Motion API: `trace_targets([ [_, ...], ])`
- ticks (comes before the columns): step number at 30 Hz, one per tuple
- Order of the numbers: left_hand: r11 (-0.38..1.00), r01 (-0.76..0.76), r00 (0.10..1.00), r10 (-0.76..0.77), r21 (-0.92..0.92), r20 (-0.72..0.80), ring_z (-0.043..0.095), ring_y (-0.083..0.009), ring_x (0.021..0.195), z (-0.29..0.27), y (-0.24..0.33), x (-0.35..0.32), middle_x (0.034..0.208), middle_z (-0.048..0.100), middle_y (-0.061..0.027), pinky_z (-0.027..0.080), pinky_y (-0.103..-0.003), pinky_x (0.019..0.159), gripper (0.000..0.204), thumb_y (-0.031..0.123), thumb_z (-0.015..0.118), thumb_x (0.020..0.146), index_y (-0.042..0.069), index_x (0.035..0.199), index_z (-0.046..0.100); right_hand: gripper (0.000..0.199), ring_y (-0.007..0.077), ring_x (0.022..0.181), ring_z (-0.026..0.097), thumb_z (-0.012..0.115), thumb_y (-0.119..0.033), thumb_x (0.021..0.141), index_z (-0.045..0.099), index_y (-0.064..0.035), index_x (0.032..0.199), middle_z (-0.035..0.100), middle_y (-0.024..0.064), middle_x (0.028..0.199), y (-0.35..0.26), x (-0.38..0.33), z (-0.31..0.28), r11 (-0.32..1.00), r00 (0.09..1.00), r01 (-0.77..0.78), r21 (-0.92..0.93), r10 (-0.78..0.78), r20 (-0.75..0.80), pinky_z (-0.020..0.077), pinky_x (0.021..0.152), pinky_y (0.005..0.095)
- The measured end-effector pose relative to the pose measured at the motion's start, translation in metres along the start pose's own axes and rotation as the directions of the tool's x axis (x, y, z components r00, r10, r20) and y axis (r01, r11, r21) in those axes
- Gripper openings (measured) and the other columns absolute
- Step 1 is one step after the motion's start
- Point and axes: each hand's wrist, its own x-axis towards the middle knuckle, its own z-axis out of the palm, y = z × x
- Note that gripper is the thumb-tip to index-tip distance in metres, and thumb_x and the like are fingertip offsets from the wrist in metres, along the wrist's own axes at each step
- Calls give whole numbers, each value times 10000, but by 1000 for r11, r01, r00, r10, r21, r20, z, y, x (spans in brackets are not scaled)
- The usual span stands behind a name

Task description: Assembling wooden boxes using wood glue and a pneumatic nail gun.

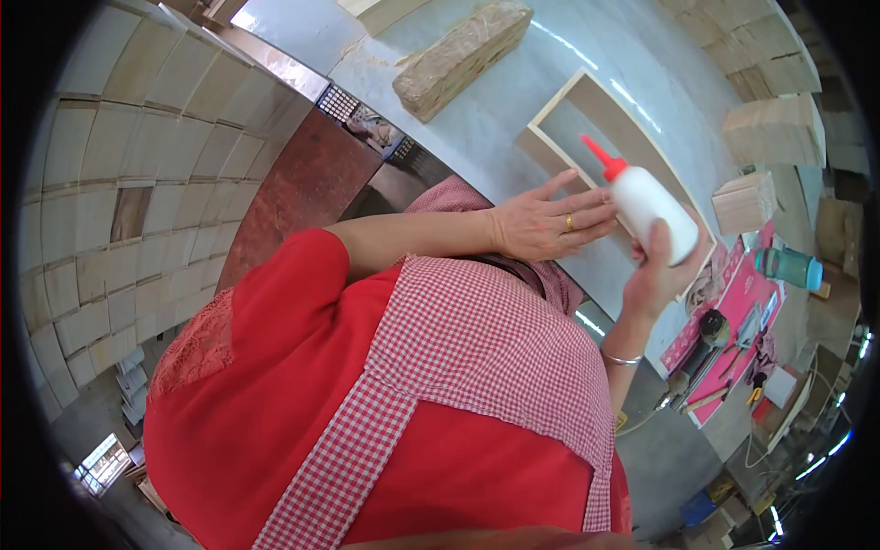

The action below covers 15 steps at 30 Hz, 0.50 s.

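Probably light, squeezable white bottle [654, 206], best gripped mid-body; right hand [653, 280] clamped round it, left hand [543, 225] unclenched alongside.

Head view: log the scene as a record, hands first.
Right hand: grips white squeeze bottle, red nozzle toward upper left of picture
Left hand: open, fingers extended near the squeeze bottle; contact unclear
Near hands: rectangular wooden frame on grey tabletop
Upper middle: brown rectangular block
Far right: teal bottle, light-blue cap
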Motion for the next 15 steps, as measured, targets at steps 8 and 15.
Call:
trace_targets([
  [8,997,-58,998,58,-42,-2,352,-218,1434,13,-8,-11,1474,444,-21,155,-564,1190,441,309,587,889,166,1306,608,512,170,1013,584,805,-141,806,526,-13,1216,578,91,1127,-1,3,35,1000,968,13,-20,-7,251,498,858,301],
  [15,997,-78,997,78,-17,-5,328,-221,1451,15,-10,-11,1508,416,-25,151,-561,1191,418,302,582,887,170,1280,632,475,150,976,584,796,-179,835,533,-15,1195,594,83,1099,-3,10,45,994,969,85,-73,-66,238,501,783,261],
])
